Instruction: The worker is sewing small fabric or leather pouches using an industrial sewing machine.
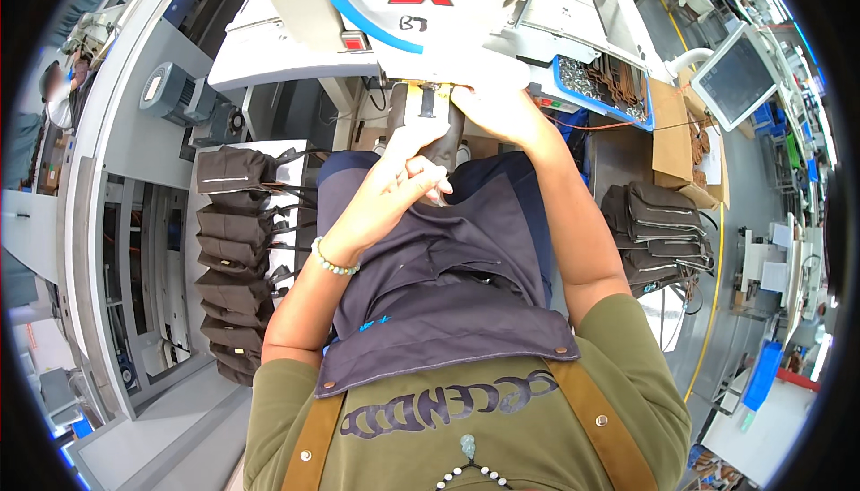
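Left hand (394, 185) at dark piece (442, 147) | right hand (495, 116) by white machine (466, 30) | 2 grips: can't tell

A grey motor (168, 94) stands left; right, a monitor (736, 77) and blue bin (762, 374).

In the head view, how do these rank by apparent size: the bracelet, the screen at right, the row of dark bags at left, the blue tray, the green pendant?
Row of dark bags, largest
Screen and blue tray: too alike to rank
Bracelet
Green pendant, smallest
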`<state>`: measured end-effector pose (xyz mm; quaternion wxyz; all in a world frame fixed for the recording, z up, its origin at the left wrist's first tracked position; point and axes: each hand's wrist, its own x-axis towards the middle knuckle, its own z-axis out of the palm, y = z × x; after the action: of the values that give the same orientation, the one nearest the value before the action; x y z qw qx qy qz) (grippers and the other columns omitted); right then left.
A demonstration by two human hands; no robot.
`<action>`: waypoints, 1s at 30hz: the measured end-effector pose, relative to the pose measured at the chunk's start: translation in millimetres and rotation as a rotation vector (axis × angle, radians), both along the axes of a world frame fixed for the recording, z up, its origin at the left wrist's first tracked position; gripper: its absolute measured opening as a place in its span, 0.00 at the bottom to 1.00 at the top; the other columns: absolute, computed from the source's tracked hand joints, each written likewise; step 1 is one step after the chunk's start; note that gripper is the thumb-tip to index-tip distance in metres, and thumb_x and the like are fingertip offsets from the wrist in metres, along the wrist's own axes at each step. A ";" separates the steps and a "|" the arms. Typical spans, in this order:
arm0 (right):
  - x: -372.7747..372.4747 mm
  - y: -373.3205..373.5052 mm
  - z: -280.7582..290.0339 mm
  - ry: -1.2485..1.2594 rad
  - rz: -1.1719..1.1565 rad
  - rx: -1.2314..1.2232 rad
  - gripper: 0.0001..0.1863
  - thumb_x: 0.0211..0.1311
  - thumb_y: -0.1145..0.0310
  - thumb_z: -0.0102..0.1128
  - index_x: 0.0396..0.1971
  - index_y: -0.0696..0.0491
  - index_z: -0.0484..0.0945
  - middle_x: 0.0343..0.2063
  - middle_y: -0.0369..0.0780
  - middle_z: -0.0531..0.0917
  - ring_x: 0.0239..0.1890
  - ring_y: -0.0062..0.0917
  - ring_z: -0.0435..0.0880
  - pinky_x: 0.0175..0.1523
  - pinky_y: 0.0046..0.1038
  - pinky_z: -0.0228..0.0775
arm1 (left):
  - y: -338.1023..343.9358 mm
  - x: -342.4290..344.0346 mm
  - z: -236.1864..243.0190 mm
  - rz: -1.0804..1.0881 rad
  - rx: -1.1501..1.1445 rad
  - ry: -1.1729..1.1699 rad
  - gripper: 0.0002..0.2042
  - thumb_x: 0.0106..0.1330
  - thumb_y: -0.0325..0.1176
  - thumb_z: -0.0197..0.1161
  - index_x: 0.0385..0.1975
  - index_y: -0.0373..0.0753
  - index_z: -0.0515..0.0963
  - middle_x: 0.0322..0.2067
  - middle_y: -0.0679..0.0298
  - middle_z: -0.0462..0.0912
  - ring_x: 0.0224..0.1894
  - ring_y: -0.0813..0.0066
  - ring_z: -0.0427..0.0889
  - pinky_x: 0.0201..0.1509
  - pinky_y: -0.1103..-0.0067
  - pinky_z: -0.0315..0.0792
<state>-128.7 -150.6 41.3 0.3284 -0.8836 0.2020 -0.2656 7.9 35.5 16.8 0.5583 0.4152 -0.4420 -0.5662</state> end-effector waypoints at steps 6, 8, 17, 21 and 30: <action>-1.0 2.2 8.0 0.082 -0.009 0.093 0.20 0.60 0.74 0.52 0.52 0.52 0.81 0.43 0.46 0.85 0.38 0.33 0.81 0.48 0.29 0.73 | -2.9 4.2 -1.1 -0.020 0.030 -0.009 0.27 0.72 0.28 0.58 0.69 0.37 0.58 0.33 0.65 0.78 0.38 0.82 0.80 0.42 0.84 0.75; -1.4 1.3 6.0 0.068 -0.003 0.076 0.19 0.60 0.74 0.53 0.52 0.52 0.81 0.43 0.46 0.85 0.38 0.32 0.81 0.49 0.29 0.74 | -4.5 1.7 -1.3 -0.003 0.035 -0.014 0.28 0.71 0.28 0.60 0.69 0.36 0.58 0.43 0.61 0.78 0.38 0.82 0.80 0.41 0.85 0.75; 5.6 -1.8 0.3 0.166 -0.054 0.096 0.19 0.61 0.75 0.53 0.52 0.53 0.81 0.44 0.46 0.85 0.40 0.33 0.83 0.49 0.29 0.75 | 1.4 -1.3 12.3 0.054 -0.046 -0.389 0.22 0.69 0.25 0.61 0.63 0.32 0.70 0.63 0.58 0.64 0.38 0.80 0.81 0.44 0.82 0.77; 2.2 -20.1 -27.2 0.051 -0.017 -0.008 0.17 0.61 0.74 0.57 0.50 0.56 0.81 0.43 0.46 0.86 0.41 0.32 0.84 0.50 0.28 0.76 | 0.0 -1.0 15.1 0.027 -0.052 -0.486 0.20 0.69 0.26 0.61 0.61 0.34 0.73 0.64 0.57 0.65 0.37 0.80 0.82 0.42 0.82 0.77; 4.3 -29.1 -37.1 0.071 -0.039 -0.093 0.15 0.62 0.74 0.59 0.48 0.59 0.81 0.43 0.47 0.85 0.43 0.35 0.85 0.51 0.31 0.77 | -5.2 -3.7 11.8 0.080 -0.099 -0.549 0.21 0.66 0.32 0.66 0.58 0.35 0.76 0.66 0.53 0.65 0.32 0.77 0.84 0.38 0.81 0.78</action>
<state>-124.3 -179.7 4.1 0.2742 -0.9028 0.2180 -0.2495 4.3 30.3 28.6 0.4592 0.5424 -0.5871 -0.3875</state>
